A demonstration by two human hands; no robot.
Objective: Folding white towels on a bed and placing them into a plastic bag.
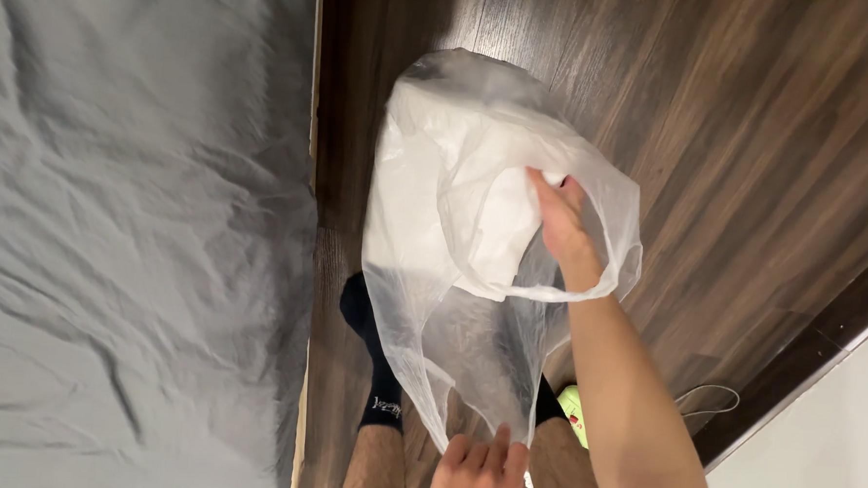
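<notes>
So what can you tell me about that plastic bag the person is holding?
The plastic bag is thin, translucent and whitish, crinkled, with something white inside that cannot be made out. It hangs in the air over the dark wooden floor, beside the grey bedsheet. The right hand reaches into its open mouth, and the left hand pinches its lower edge near the person's legs.

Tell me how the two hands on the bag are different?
The right hand reaches inside the clear plastic bag, arm stretched out; the left hand stays outside, pinching the bag's lower edge. The right hand is higher in the picture, the left at the bottom edge, partly cut off. Both are bare and touch the same bag.
</notes>
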